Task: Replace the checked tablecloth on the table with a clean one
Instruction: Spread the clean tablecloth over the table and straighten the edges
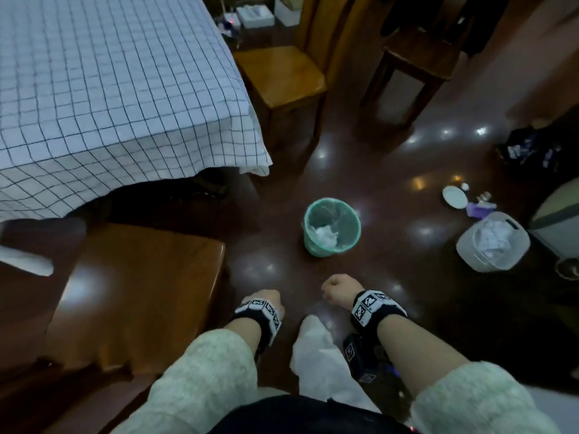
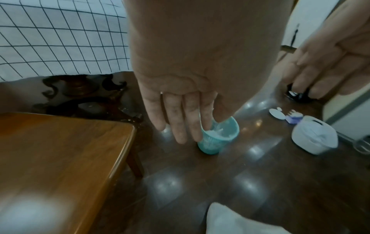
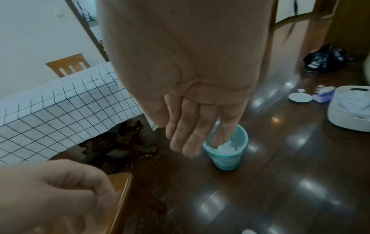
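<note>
1. Checked tablecloth [image 1: 103, 83] lies spread over the bench at the upper left of the head view, one corner hanging down near a wooden chair [image 1: 282, 73]. It is well apart from both hands, which hang low in front of the body above the dark floor [image 1: 391, 308]. The left hand [image 1: 266, 300] and right hand [image 1: 340, 288] show only their backs here. A green bin [image 1: 332, 227] stands on the floor ahead, and a white basket [image 1: 493, 242] holding white material sits to the right. I cannot tell whether that material is the clean cloth.

2. In the left wrist view the left hand's fingers [image 2: 178, 123] hang straight and relaxed, holding nothing and touching nothing. The cloth's hem hangs at the upper left, above a chair seat [image 2: 60, 150].

3. In the right wrist view the right hand's fingers [image 3: 190, 134] are likewise extended and loose, with nothing held.

4. Judgement: the step in hand looks like an approach to the bench. To do it well, take the hanging corner with both hands and lift the cloth inward, so crumbs stay inside the folds.
</note>
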